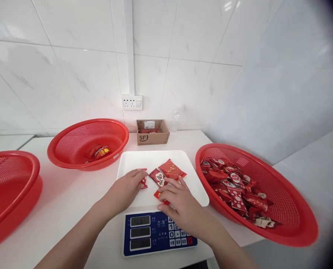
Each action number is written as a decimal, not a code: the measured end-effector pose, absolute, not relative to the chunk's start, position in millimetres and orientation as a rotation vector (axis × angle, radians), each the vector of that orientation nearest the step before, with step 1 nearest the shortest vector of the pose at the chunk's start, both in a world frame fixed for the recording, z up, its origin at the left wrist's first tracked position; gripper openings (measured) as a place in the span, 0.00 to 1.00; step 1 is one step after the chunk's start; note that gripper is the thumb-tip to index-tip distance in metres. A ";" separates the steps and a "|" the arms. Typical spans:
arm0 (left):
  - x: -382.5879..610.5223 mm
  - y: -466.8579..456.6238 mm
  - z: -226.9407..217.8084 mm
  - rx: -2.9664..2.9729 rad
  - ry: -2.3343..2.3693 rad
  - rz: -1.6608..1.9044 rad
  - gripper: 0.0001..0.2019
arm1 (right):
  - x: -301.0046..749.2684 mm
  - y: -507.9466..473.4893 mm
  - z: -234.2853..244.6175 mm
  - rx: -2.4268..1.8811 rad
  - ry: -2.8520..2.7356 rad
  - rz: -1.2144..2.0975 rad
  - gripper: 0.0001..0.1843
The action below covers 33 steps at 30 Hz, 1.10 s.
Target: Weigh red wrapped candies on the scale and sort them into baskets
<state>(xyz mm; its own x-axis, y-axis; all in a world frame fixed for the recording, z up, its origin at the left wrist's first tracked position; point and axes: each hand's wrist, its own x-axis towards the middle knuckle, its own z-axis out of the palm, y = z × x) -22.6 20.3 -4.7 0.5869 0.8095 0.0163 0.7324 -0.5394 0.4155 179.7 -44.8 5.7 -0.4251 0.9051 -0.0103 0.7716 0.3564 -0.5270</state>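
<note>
A white weighing tray [133,160] sits on an electronic scale [144,233] in front of me. Several red candy packets lie on the tray. My left hand [125,190] rests palm down on the tray, its fingertips touching a small red packet [143,182]. My right hand [180,203] lies over another small red packet [158,194] at the tray's front, fingers spread and slightly curled. Just beyond my right fingers lie a dark red packet [158,176] and a larger red packet [172,169].
A red basket [295,209] full of red candy packets stands at the right. Another red basket [71,144] with a few packets sits at the back left, a third [12,175] at the far left. A small cardboard box [153,137] stands by the tiled wall.
</note>
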 end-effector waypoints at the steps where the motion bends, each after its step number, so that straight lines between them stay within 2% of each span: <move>1: -22.0 20.2 -3.8 2.461 1.219 0.286 0.19 | 185.0 -45.5 5.1 -1.498 -2.315 0.664 0.13; 3: -20.1 19.1 -2.8 2.471 1.174 0.281 0.20 | 196.1 -44.3 1.2 -1.551 -2.255 0.593 0.15; 6: -15.0 18.1 -4.7 2.506 1.123 0.245 0.23 | 209.2 -37.1 -6.2 -1.772 -2.164 0.491 0.25; 8: -10.6 18.8 -7.7 2.544 1.085 0.196 0.25 | 212.4 -30.0 -9.3 -1.892 -2.155 0.494 0.29; 12: -3.7 19.8 -13.0 2.595 0.981 0.144 0.28 | 206.0 -15.2 -10.7 -1.881 -2.232 0.509 0.28; 17: -8.2 11.2 -10.1 2.587 0.915 0.209 0.26 | 200.4 -14.3 -8.2 -1.801 -2.237 0.476 0.27; 22: -19.0 1.3 -4.6 2.506 0.961 0.173 0.26 | 210.0 -33.0 -4.8 -1.681 -2.291 0.583 0.28; 27: -15.0 3.4 -5.8 2.464 0.954 0.139 0.29 | 203.4 -37.7 -5.9 -1.574 -2.344 0.607 0.22; 33: -11.2 6.9 -8.7 2.524 0.932 0.153 0.27 | 201.4 -37.1 -6.2 -1.530 -2.353 0.610 0.21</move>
<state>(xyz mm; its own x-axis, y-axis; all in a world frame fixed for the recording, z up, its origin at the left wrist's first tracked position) -11.2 6.9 -8.7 0.7664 0.6405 -0.0483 0.5916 -0.6746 0.4416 201.4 -37.1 -6.2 -0.4067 0.9135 -0.0039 0.8005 0.3543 -0.4834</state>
